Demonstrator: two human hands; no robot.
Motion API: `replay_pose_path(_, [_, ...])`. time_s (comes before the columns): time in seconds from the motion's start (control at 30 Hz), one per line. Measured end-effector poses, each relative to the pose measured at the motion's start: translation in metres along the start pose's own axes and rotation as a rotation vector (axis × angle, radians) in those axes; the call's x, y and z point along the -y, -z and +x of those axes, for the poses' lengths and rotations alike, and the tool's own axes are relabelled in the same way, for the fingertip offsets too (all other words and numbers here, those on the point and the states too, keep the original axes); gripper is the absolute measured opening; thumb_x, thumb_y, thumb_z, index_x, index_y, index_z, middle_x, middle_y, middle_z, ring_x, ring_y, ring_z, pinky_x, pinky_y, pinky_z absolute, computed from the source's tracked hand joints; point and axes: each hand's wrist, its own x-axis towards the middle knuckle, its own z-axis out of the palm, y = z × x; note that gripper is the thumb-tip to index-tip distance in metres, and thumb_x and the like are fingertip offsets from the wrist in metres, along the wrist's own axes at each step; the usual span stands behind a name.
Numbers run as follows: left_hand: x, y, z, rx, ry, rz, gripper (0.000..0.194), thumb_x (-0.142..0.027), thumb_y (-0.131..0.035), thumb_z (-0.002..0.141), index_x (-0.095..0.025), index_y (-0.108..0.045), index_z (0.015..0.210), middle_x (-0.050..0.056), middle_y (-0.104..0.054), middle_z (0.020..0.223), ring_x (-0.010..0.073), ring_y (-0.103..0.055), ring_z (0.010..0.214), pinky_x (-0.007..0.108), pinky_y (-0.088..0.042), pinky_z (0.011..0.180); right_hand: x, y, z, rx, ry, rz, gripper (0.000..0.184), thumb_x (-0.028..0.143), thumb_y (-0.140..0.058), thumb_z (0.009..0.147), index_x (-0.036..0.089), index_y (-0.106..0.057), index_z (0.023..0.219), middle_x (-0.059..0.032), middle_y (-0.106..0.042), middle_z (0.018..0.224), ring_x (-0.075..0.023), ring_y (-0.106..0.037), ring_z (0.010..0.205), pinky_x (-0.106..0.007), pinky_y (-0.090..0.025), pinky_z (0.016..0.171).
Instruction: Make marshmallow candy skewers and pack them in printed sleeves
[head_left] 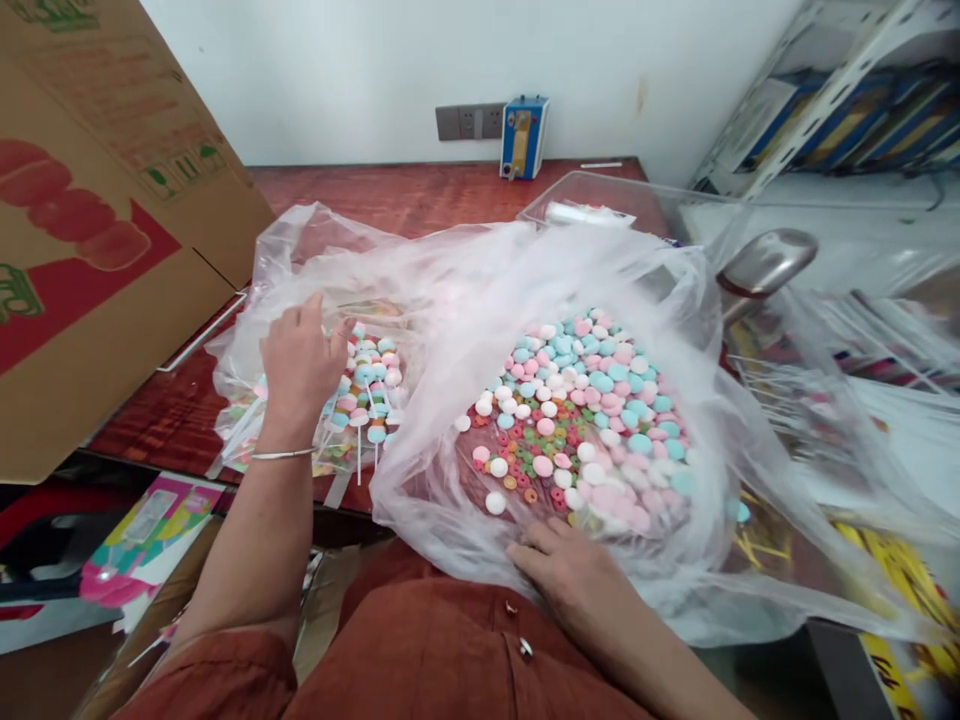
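Observation:
My left hand is over the clear plastic bag on the left, its fingers apart and nothing visible in them. Right beside it lie candy skewers, pink, white and blue sweets threaded on white sticks. My right hand rests at the near edge of a large clear plastic bag, fingers loosely laid on the film; part of them is hidden. Inside that spread bag is a heap of loose pastel candies, along with small red, green and orange ring candies.
A cardboard box stands on the left of the red-brown table. By the wall is a blue device. At the back right sit a clear plastic tray and a metal scoop-like object. White sticks and yellow ties lie rightward.

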Motion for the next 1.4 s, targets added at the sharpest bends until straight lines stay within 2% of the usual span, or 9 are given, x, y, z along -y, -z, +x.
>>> replay_pose_path(0.17, [-0.034,0.048,-0.043,-0.202,-0.175,-0.467,0.034,-0.032,-0.054,0.092,-0.015,-0.058,0.121,0.012,-0.063,0.117,0.0243,-0.058,0.108,0.04,-0.047,0.092,0.0,0.0,-0.003,-0.03,-0.157,0.016,0.017,0.011,-0.053,0.087,0.02,-0.068,0.09,-0.0051,-0.067,0.086,-0.0216,-0.06,0.084,-0.03,-0.041,0.073])
replay_pose_path(0.33, [-0.084,0.06,-0.121,0.633,-0.797,-0.772,0.03,-0.029,-0.064,0.084,-0.025,-0.063,0.113,0.007,-0.067,0.106,0.0254,-0.06,0.102,0.041,-0.046,0.091,-0.005,-0.002,0.005,-0.118,-0.264,-0.115,0.017,0.008,-0.05,0.083,0.017,-0.064,0.085,-0.0073,-0.063,0.086,-0.0219,-0.058,0.081,-0.031,-0.038,0.07])
replay_pose_path(0.47, [-0.083,0.047,-0.141,0.494,-0.725,-0.63,0.021,-0.013,-0.045,0.092,-0.02,-0.063,0.084,0.005,-0.065,0.081,0.0202,-0.059,0.081,0.038,-0.046,0.081,-0.014,0.008,0.006,-0.171,-0.447,0.105,0.014,0.015,-0.043,0.088,0.02,-0.056,0.084,-0.0019,-0.061,0.082,-0.0168,-0.058,0.073,-0.026,-0.036,0.064])
replay_pose_path(0.6, [-0.07,0.048,-0.136,0.047,-0.637,-0.658,0.022,-0.006,-0.05,0.087,-0.023,-0.061,0.077,0.002,-0.069,0.088,0.021,-0.06,0.103,0.046,-0.038,0.103,-0.021,0.016,0.007,-0.245,-0.522,0.323,0.018,0.02,-0.038,0.09,0.021,-0.05,0.077,0.0009,-0.059,0.073,-0.0157,-0.056,0.069,-0.025,-0.037,0.062])
replay_pose_path(0.67, [-0.068,0.046,-0.137,0.0,-0.682,-0.668,0.023,-0.004,-0.053,0.085,-0.025,-0.062,0.079,0.0,-0.07,0.091,0.0213,-0.057,0.112,0.049,-0.032,0.108,-0.023,0.016,0.007,-0.272,-0.539,0.356,0.022,0.02,-0.034,0.091,0.021,-0.051,0.076,0.0004,-0.06,0.072,-0.016,-0.056,0.069,-0.025,-0.038,0.062])
replay_pose_path(0.9, [-0.077,0.021,-0.148,0.496,-0.812,-0.672,0.025,-0.006,-0.04,0.09,-0.018,-0.056,0.076,0.006,-0.064,0.089,0.0178,-0.056,0.088,0.034,-0.044,0.082,-0.024,0.036,-0.002,-0.225,-0.52,0.166,0.025,0.022,-0.048,0.087,0.02,-0.064,0.107,-0.0065,-0.068,0.1,-0.0209,-0.064,0.09,-0.029,-0.044,0.073])
replay_pose_path(1.07, [-0.086,0.033,-0.144,0.716,-0.756,-0.644,0.015,-0.006,-0.049,0.077,-0.019,-0.056,0.078,0.004,-0.063,0.086,0.0197,-0.055,0.088,0.034,-0.038,0.082,-0.024,0.053,0.044,-0.24,-0.542,0.013,0.025,0.025,-0.042,0.097,0.022,-0.062,0.082,-0.0026,-0.069,0.084,-0.0188,-0.064,0.081,-0.027,-0.039,0.068])
replay_pose_path(1.23, [-0.077,0.036,-0.138,0.961,-0.661,-0.522,0.028,-0.032,-0.051,0.087,-0.019,-0.057,0.064,0.003,-0.064,0.068,0.0167,-0.053,0.063,0.03,-0.033,0.064,-0.026,0.04,0.095,-0.228,-0.614,0.001,0.022,0.029,-0.045,0.097,0.017,-0.061,0.086,-0.0086,-0.07,0.071,-0.0214,-0.066,0.068,-0.027,-0.031,0.056])
replay_pose_path(1.4, [-0.068,0.036,-0.133,1.057,-0.472,-0.586,0.024,-0.024,-0.051,0.088,-0.018,-0.059,0.066,0.001,-0.063,0.067,0.0143,-0.052,0.061,0.027,-0.031,0.058,-0.024,0.02,0.072,-0.208,-0.651,0.063,0.011,0.015,-0.045,0.091,0.018,-0.055,0.093,-0.0031,-0.067,0.065,-0.0175,-0.063,0.059,-0.025,-0.027,0.052])
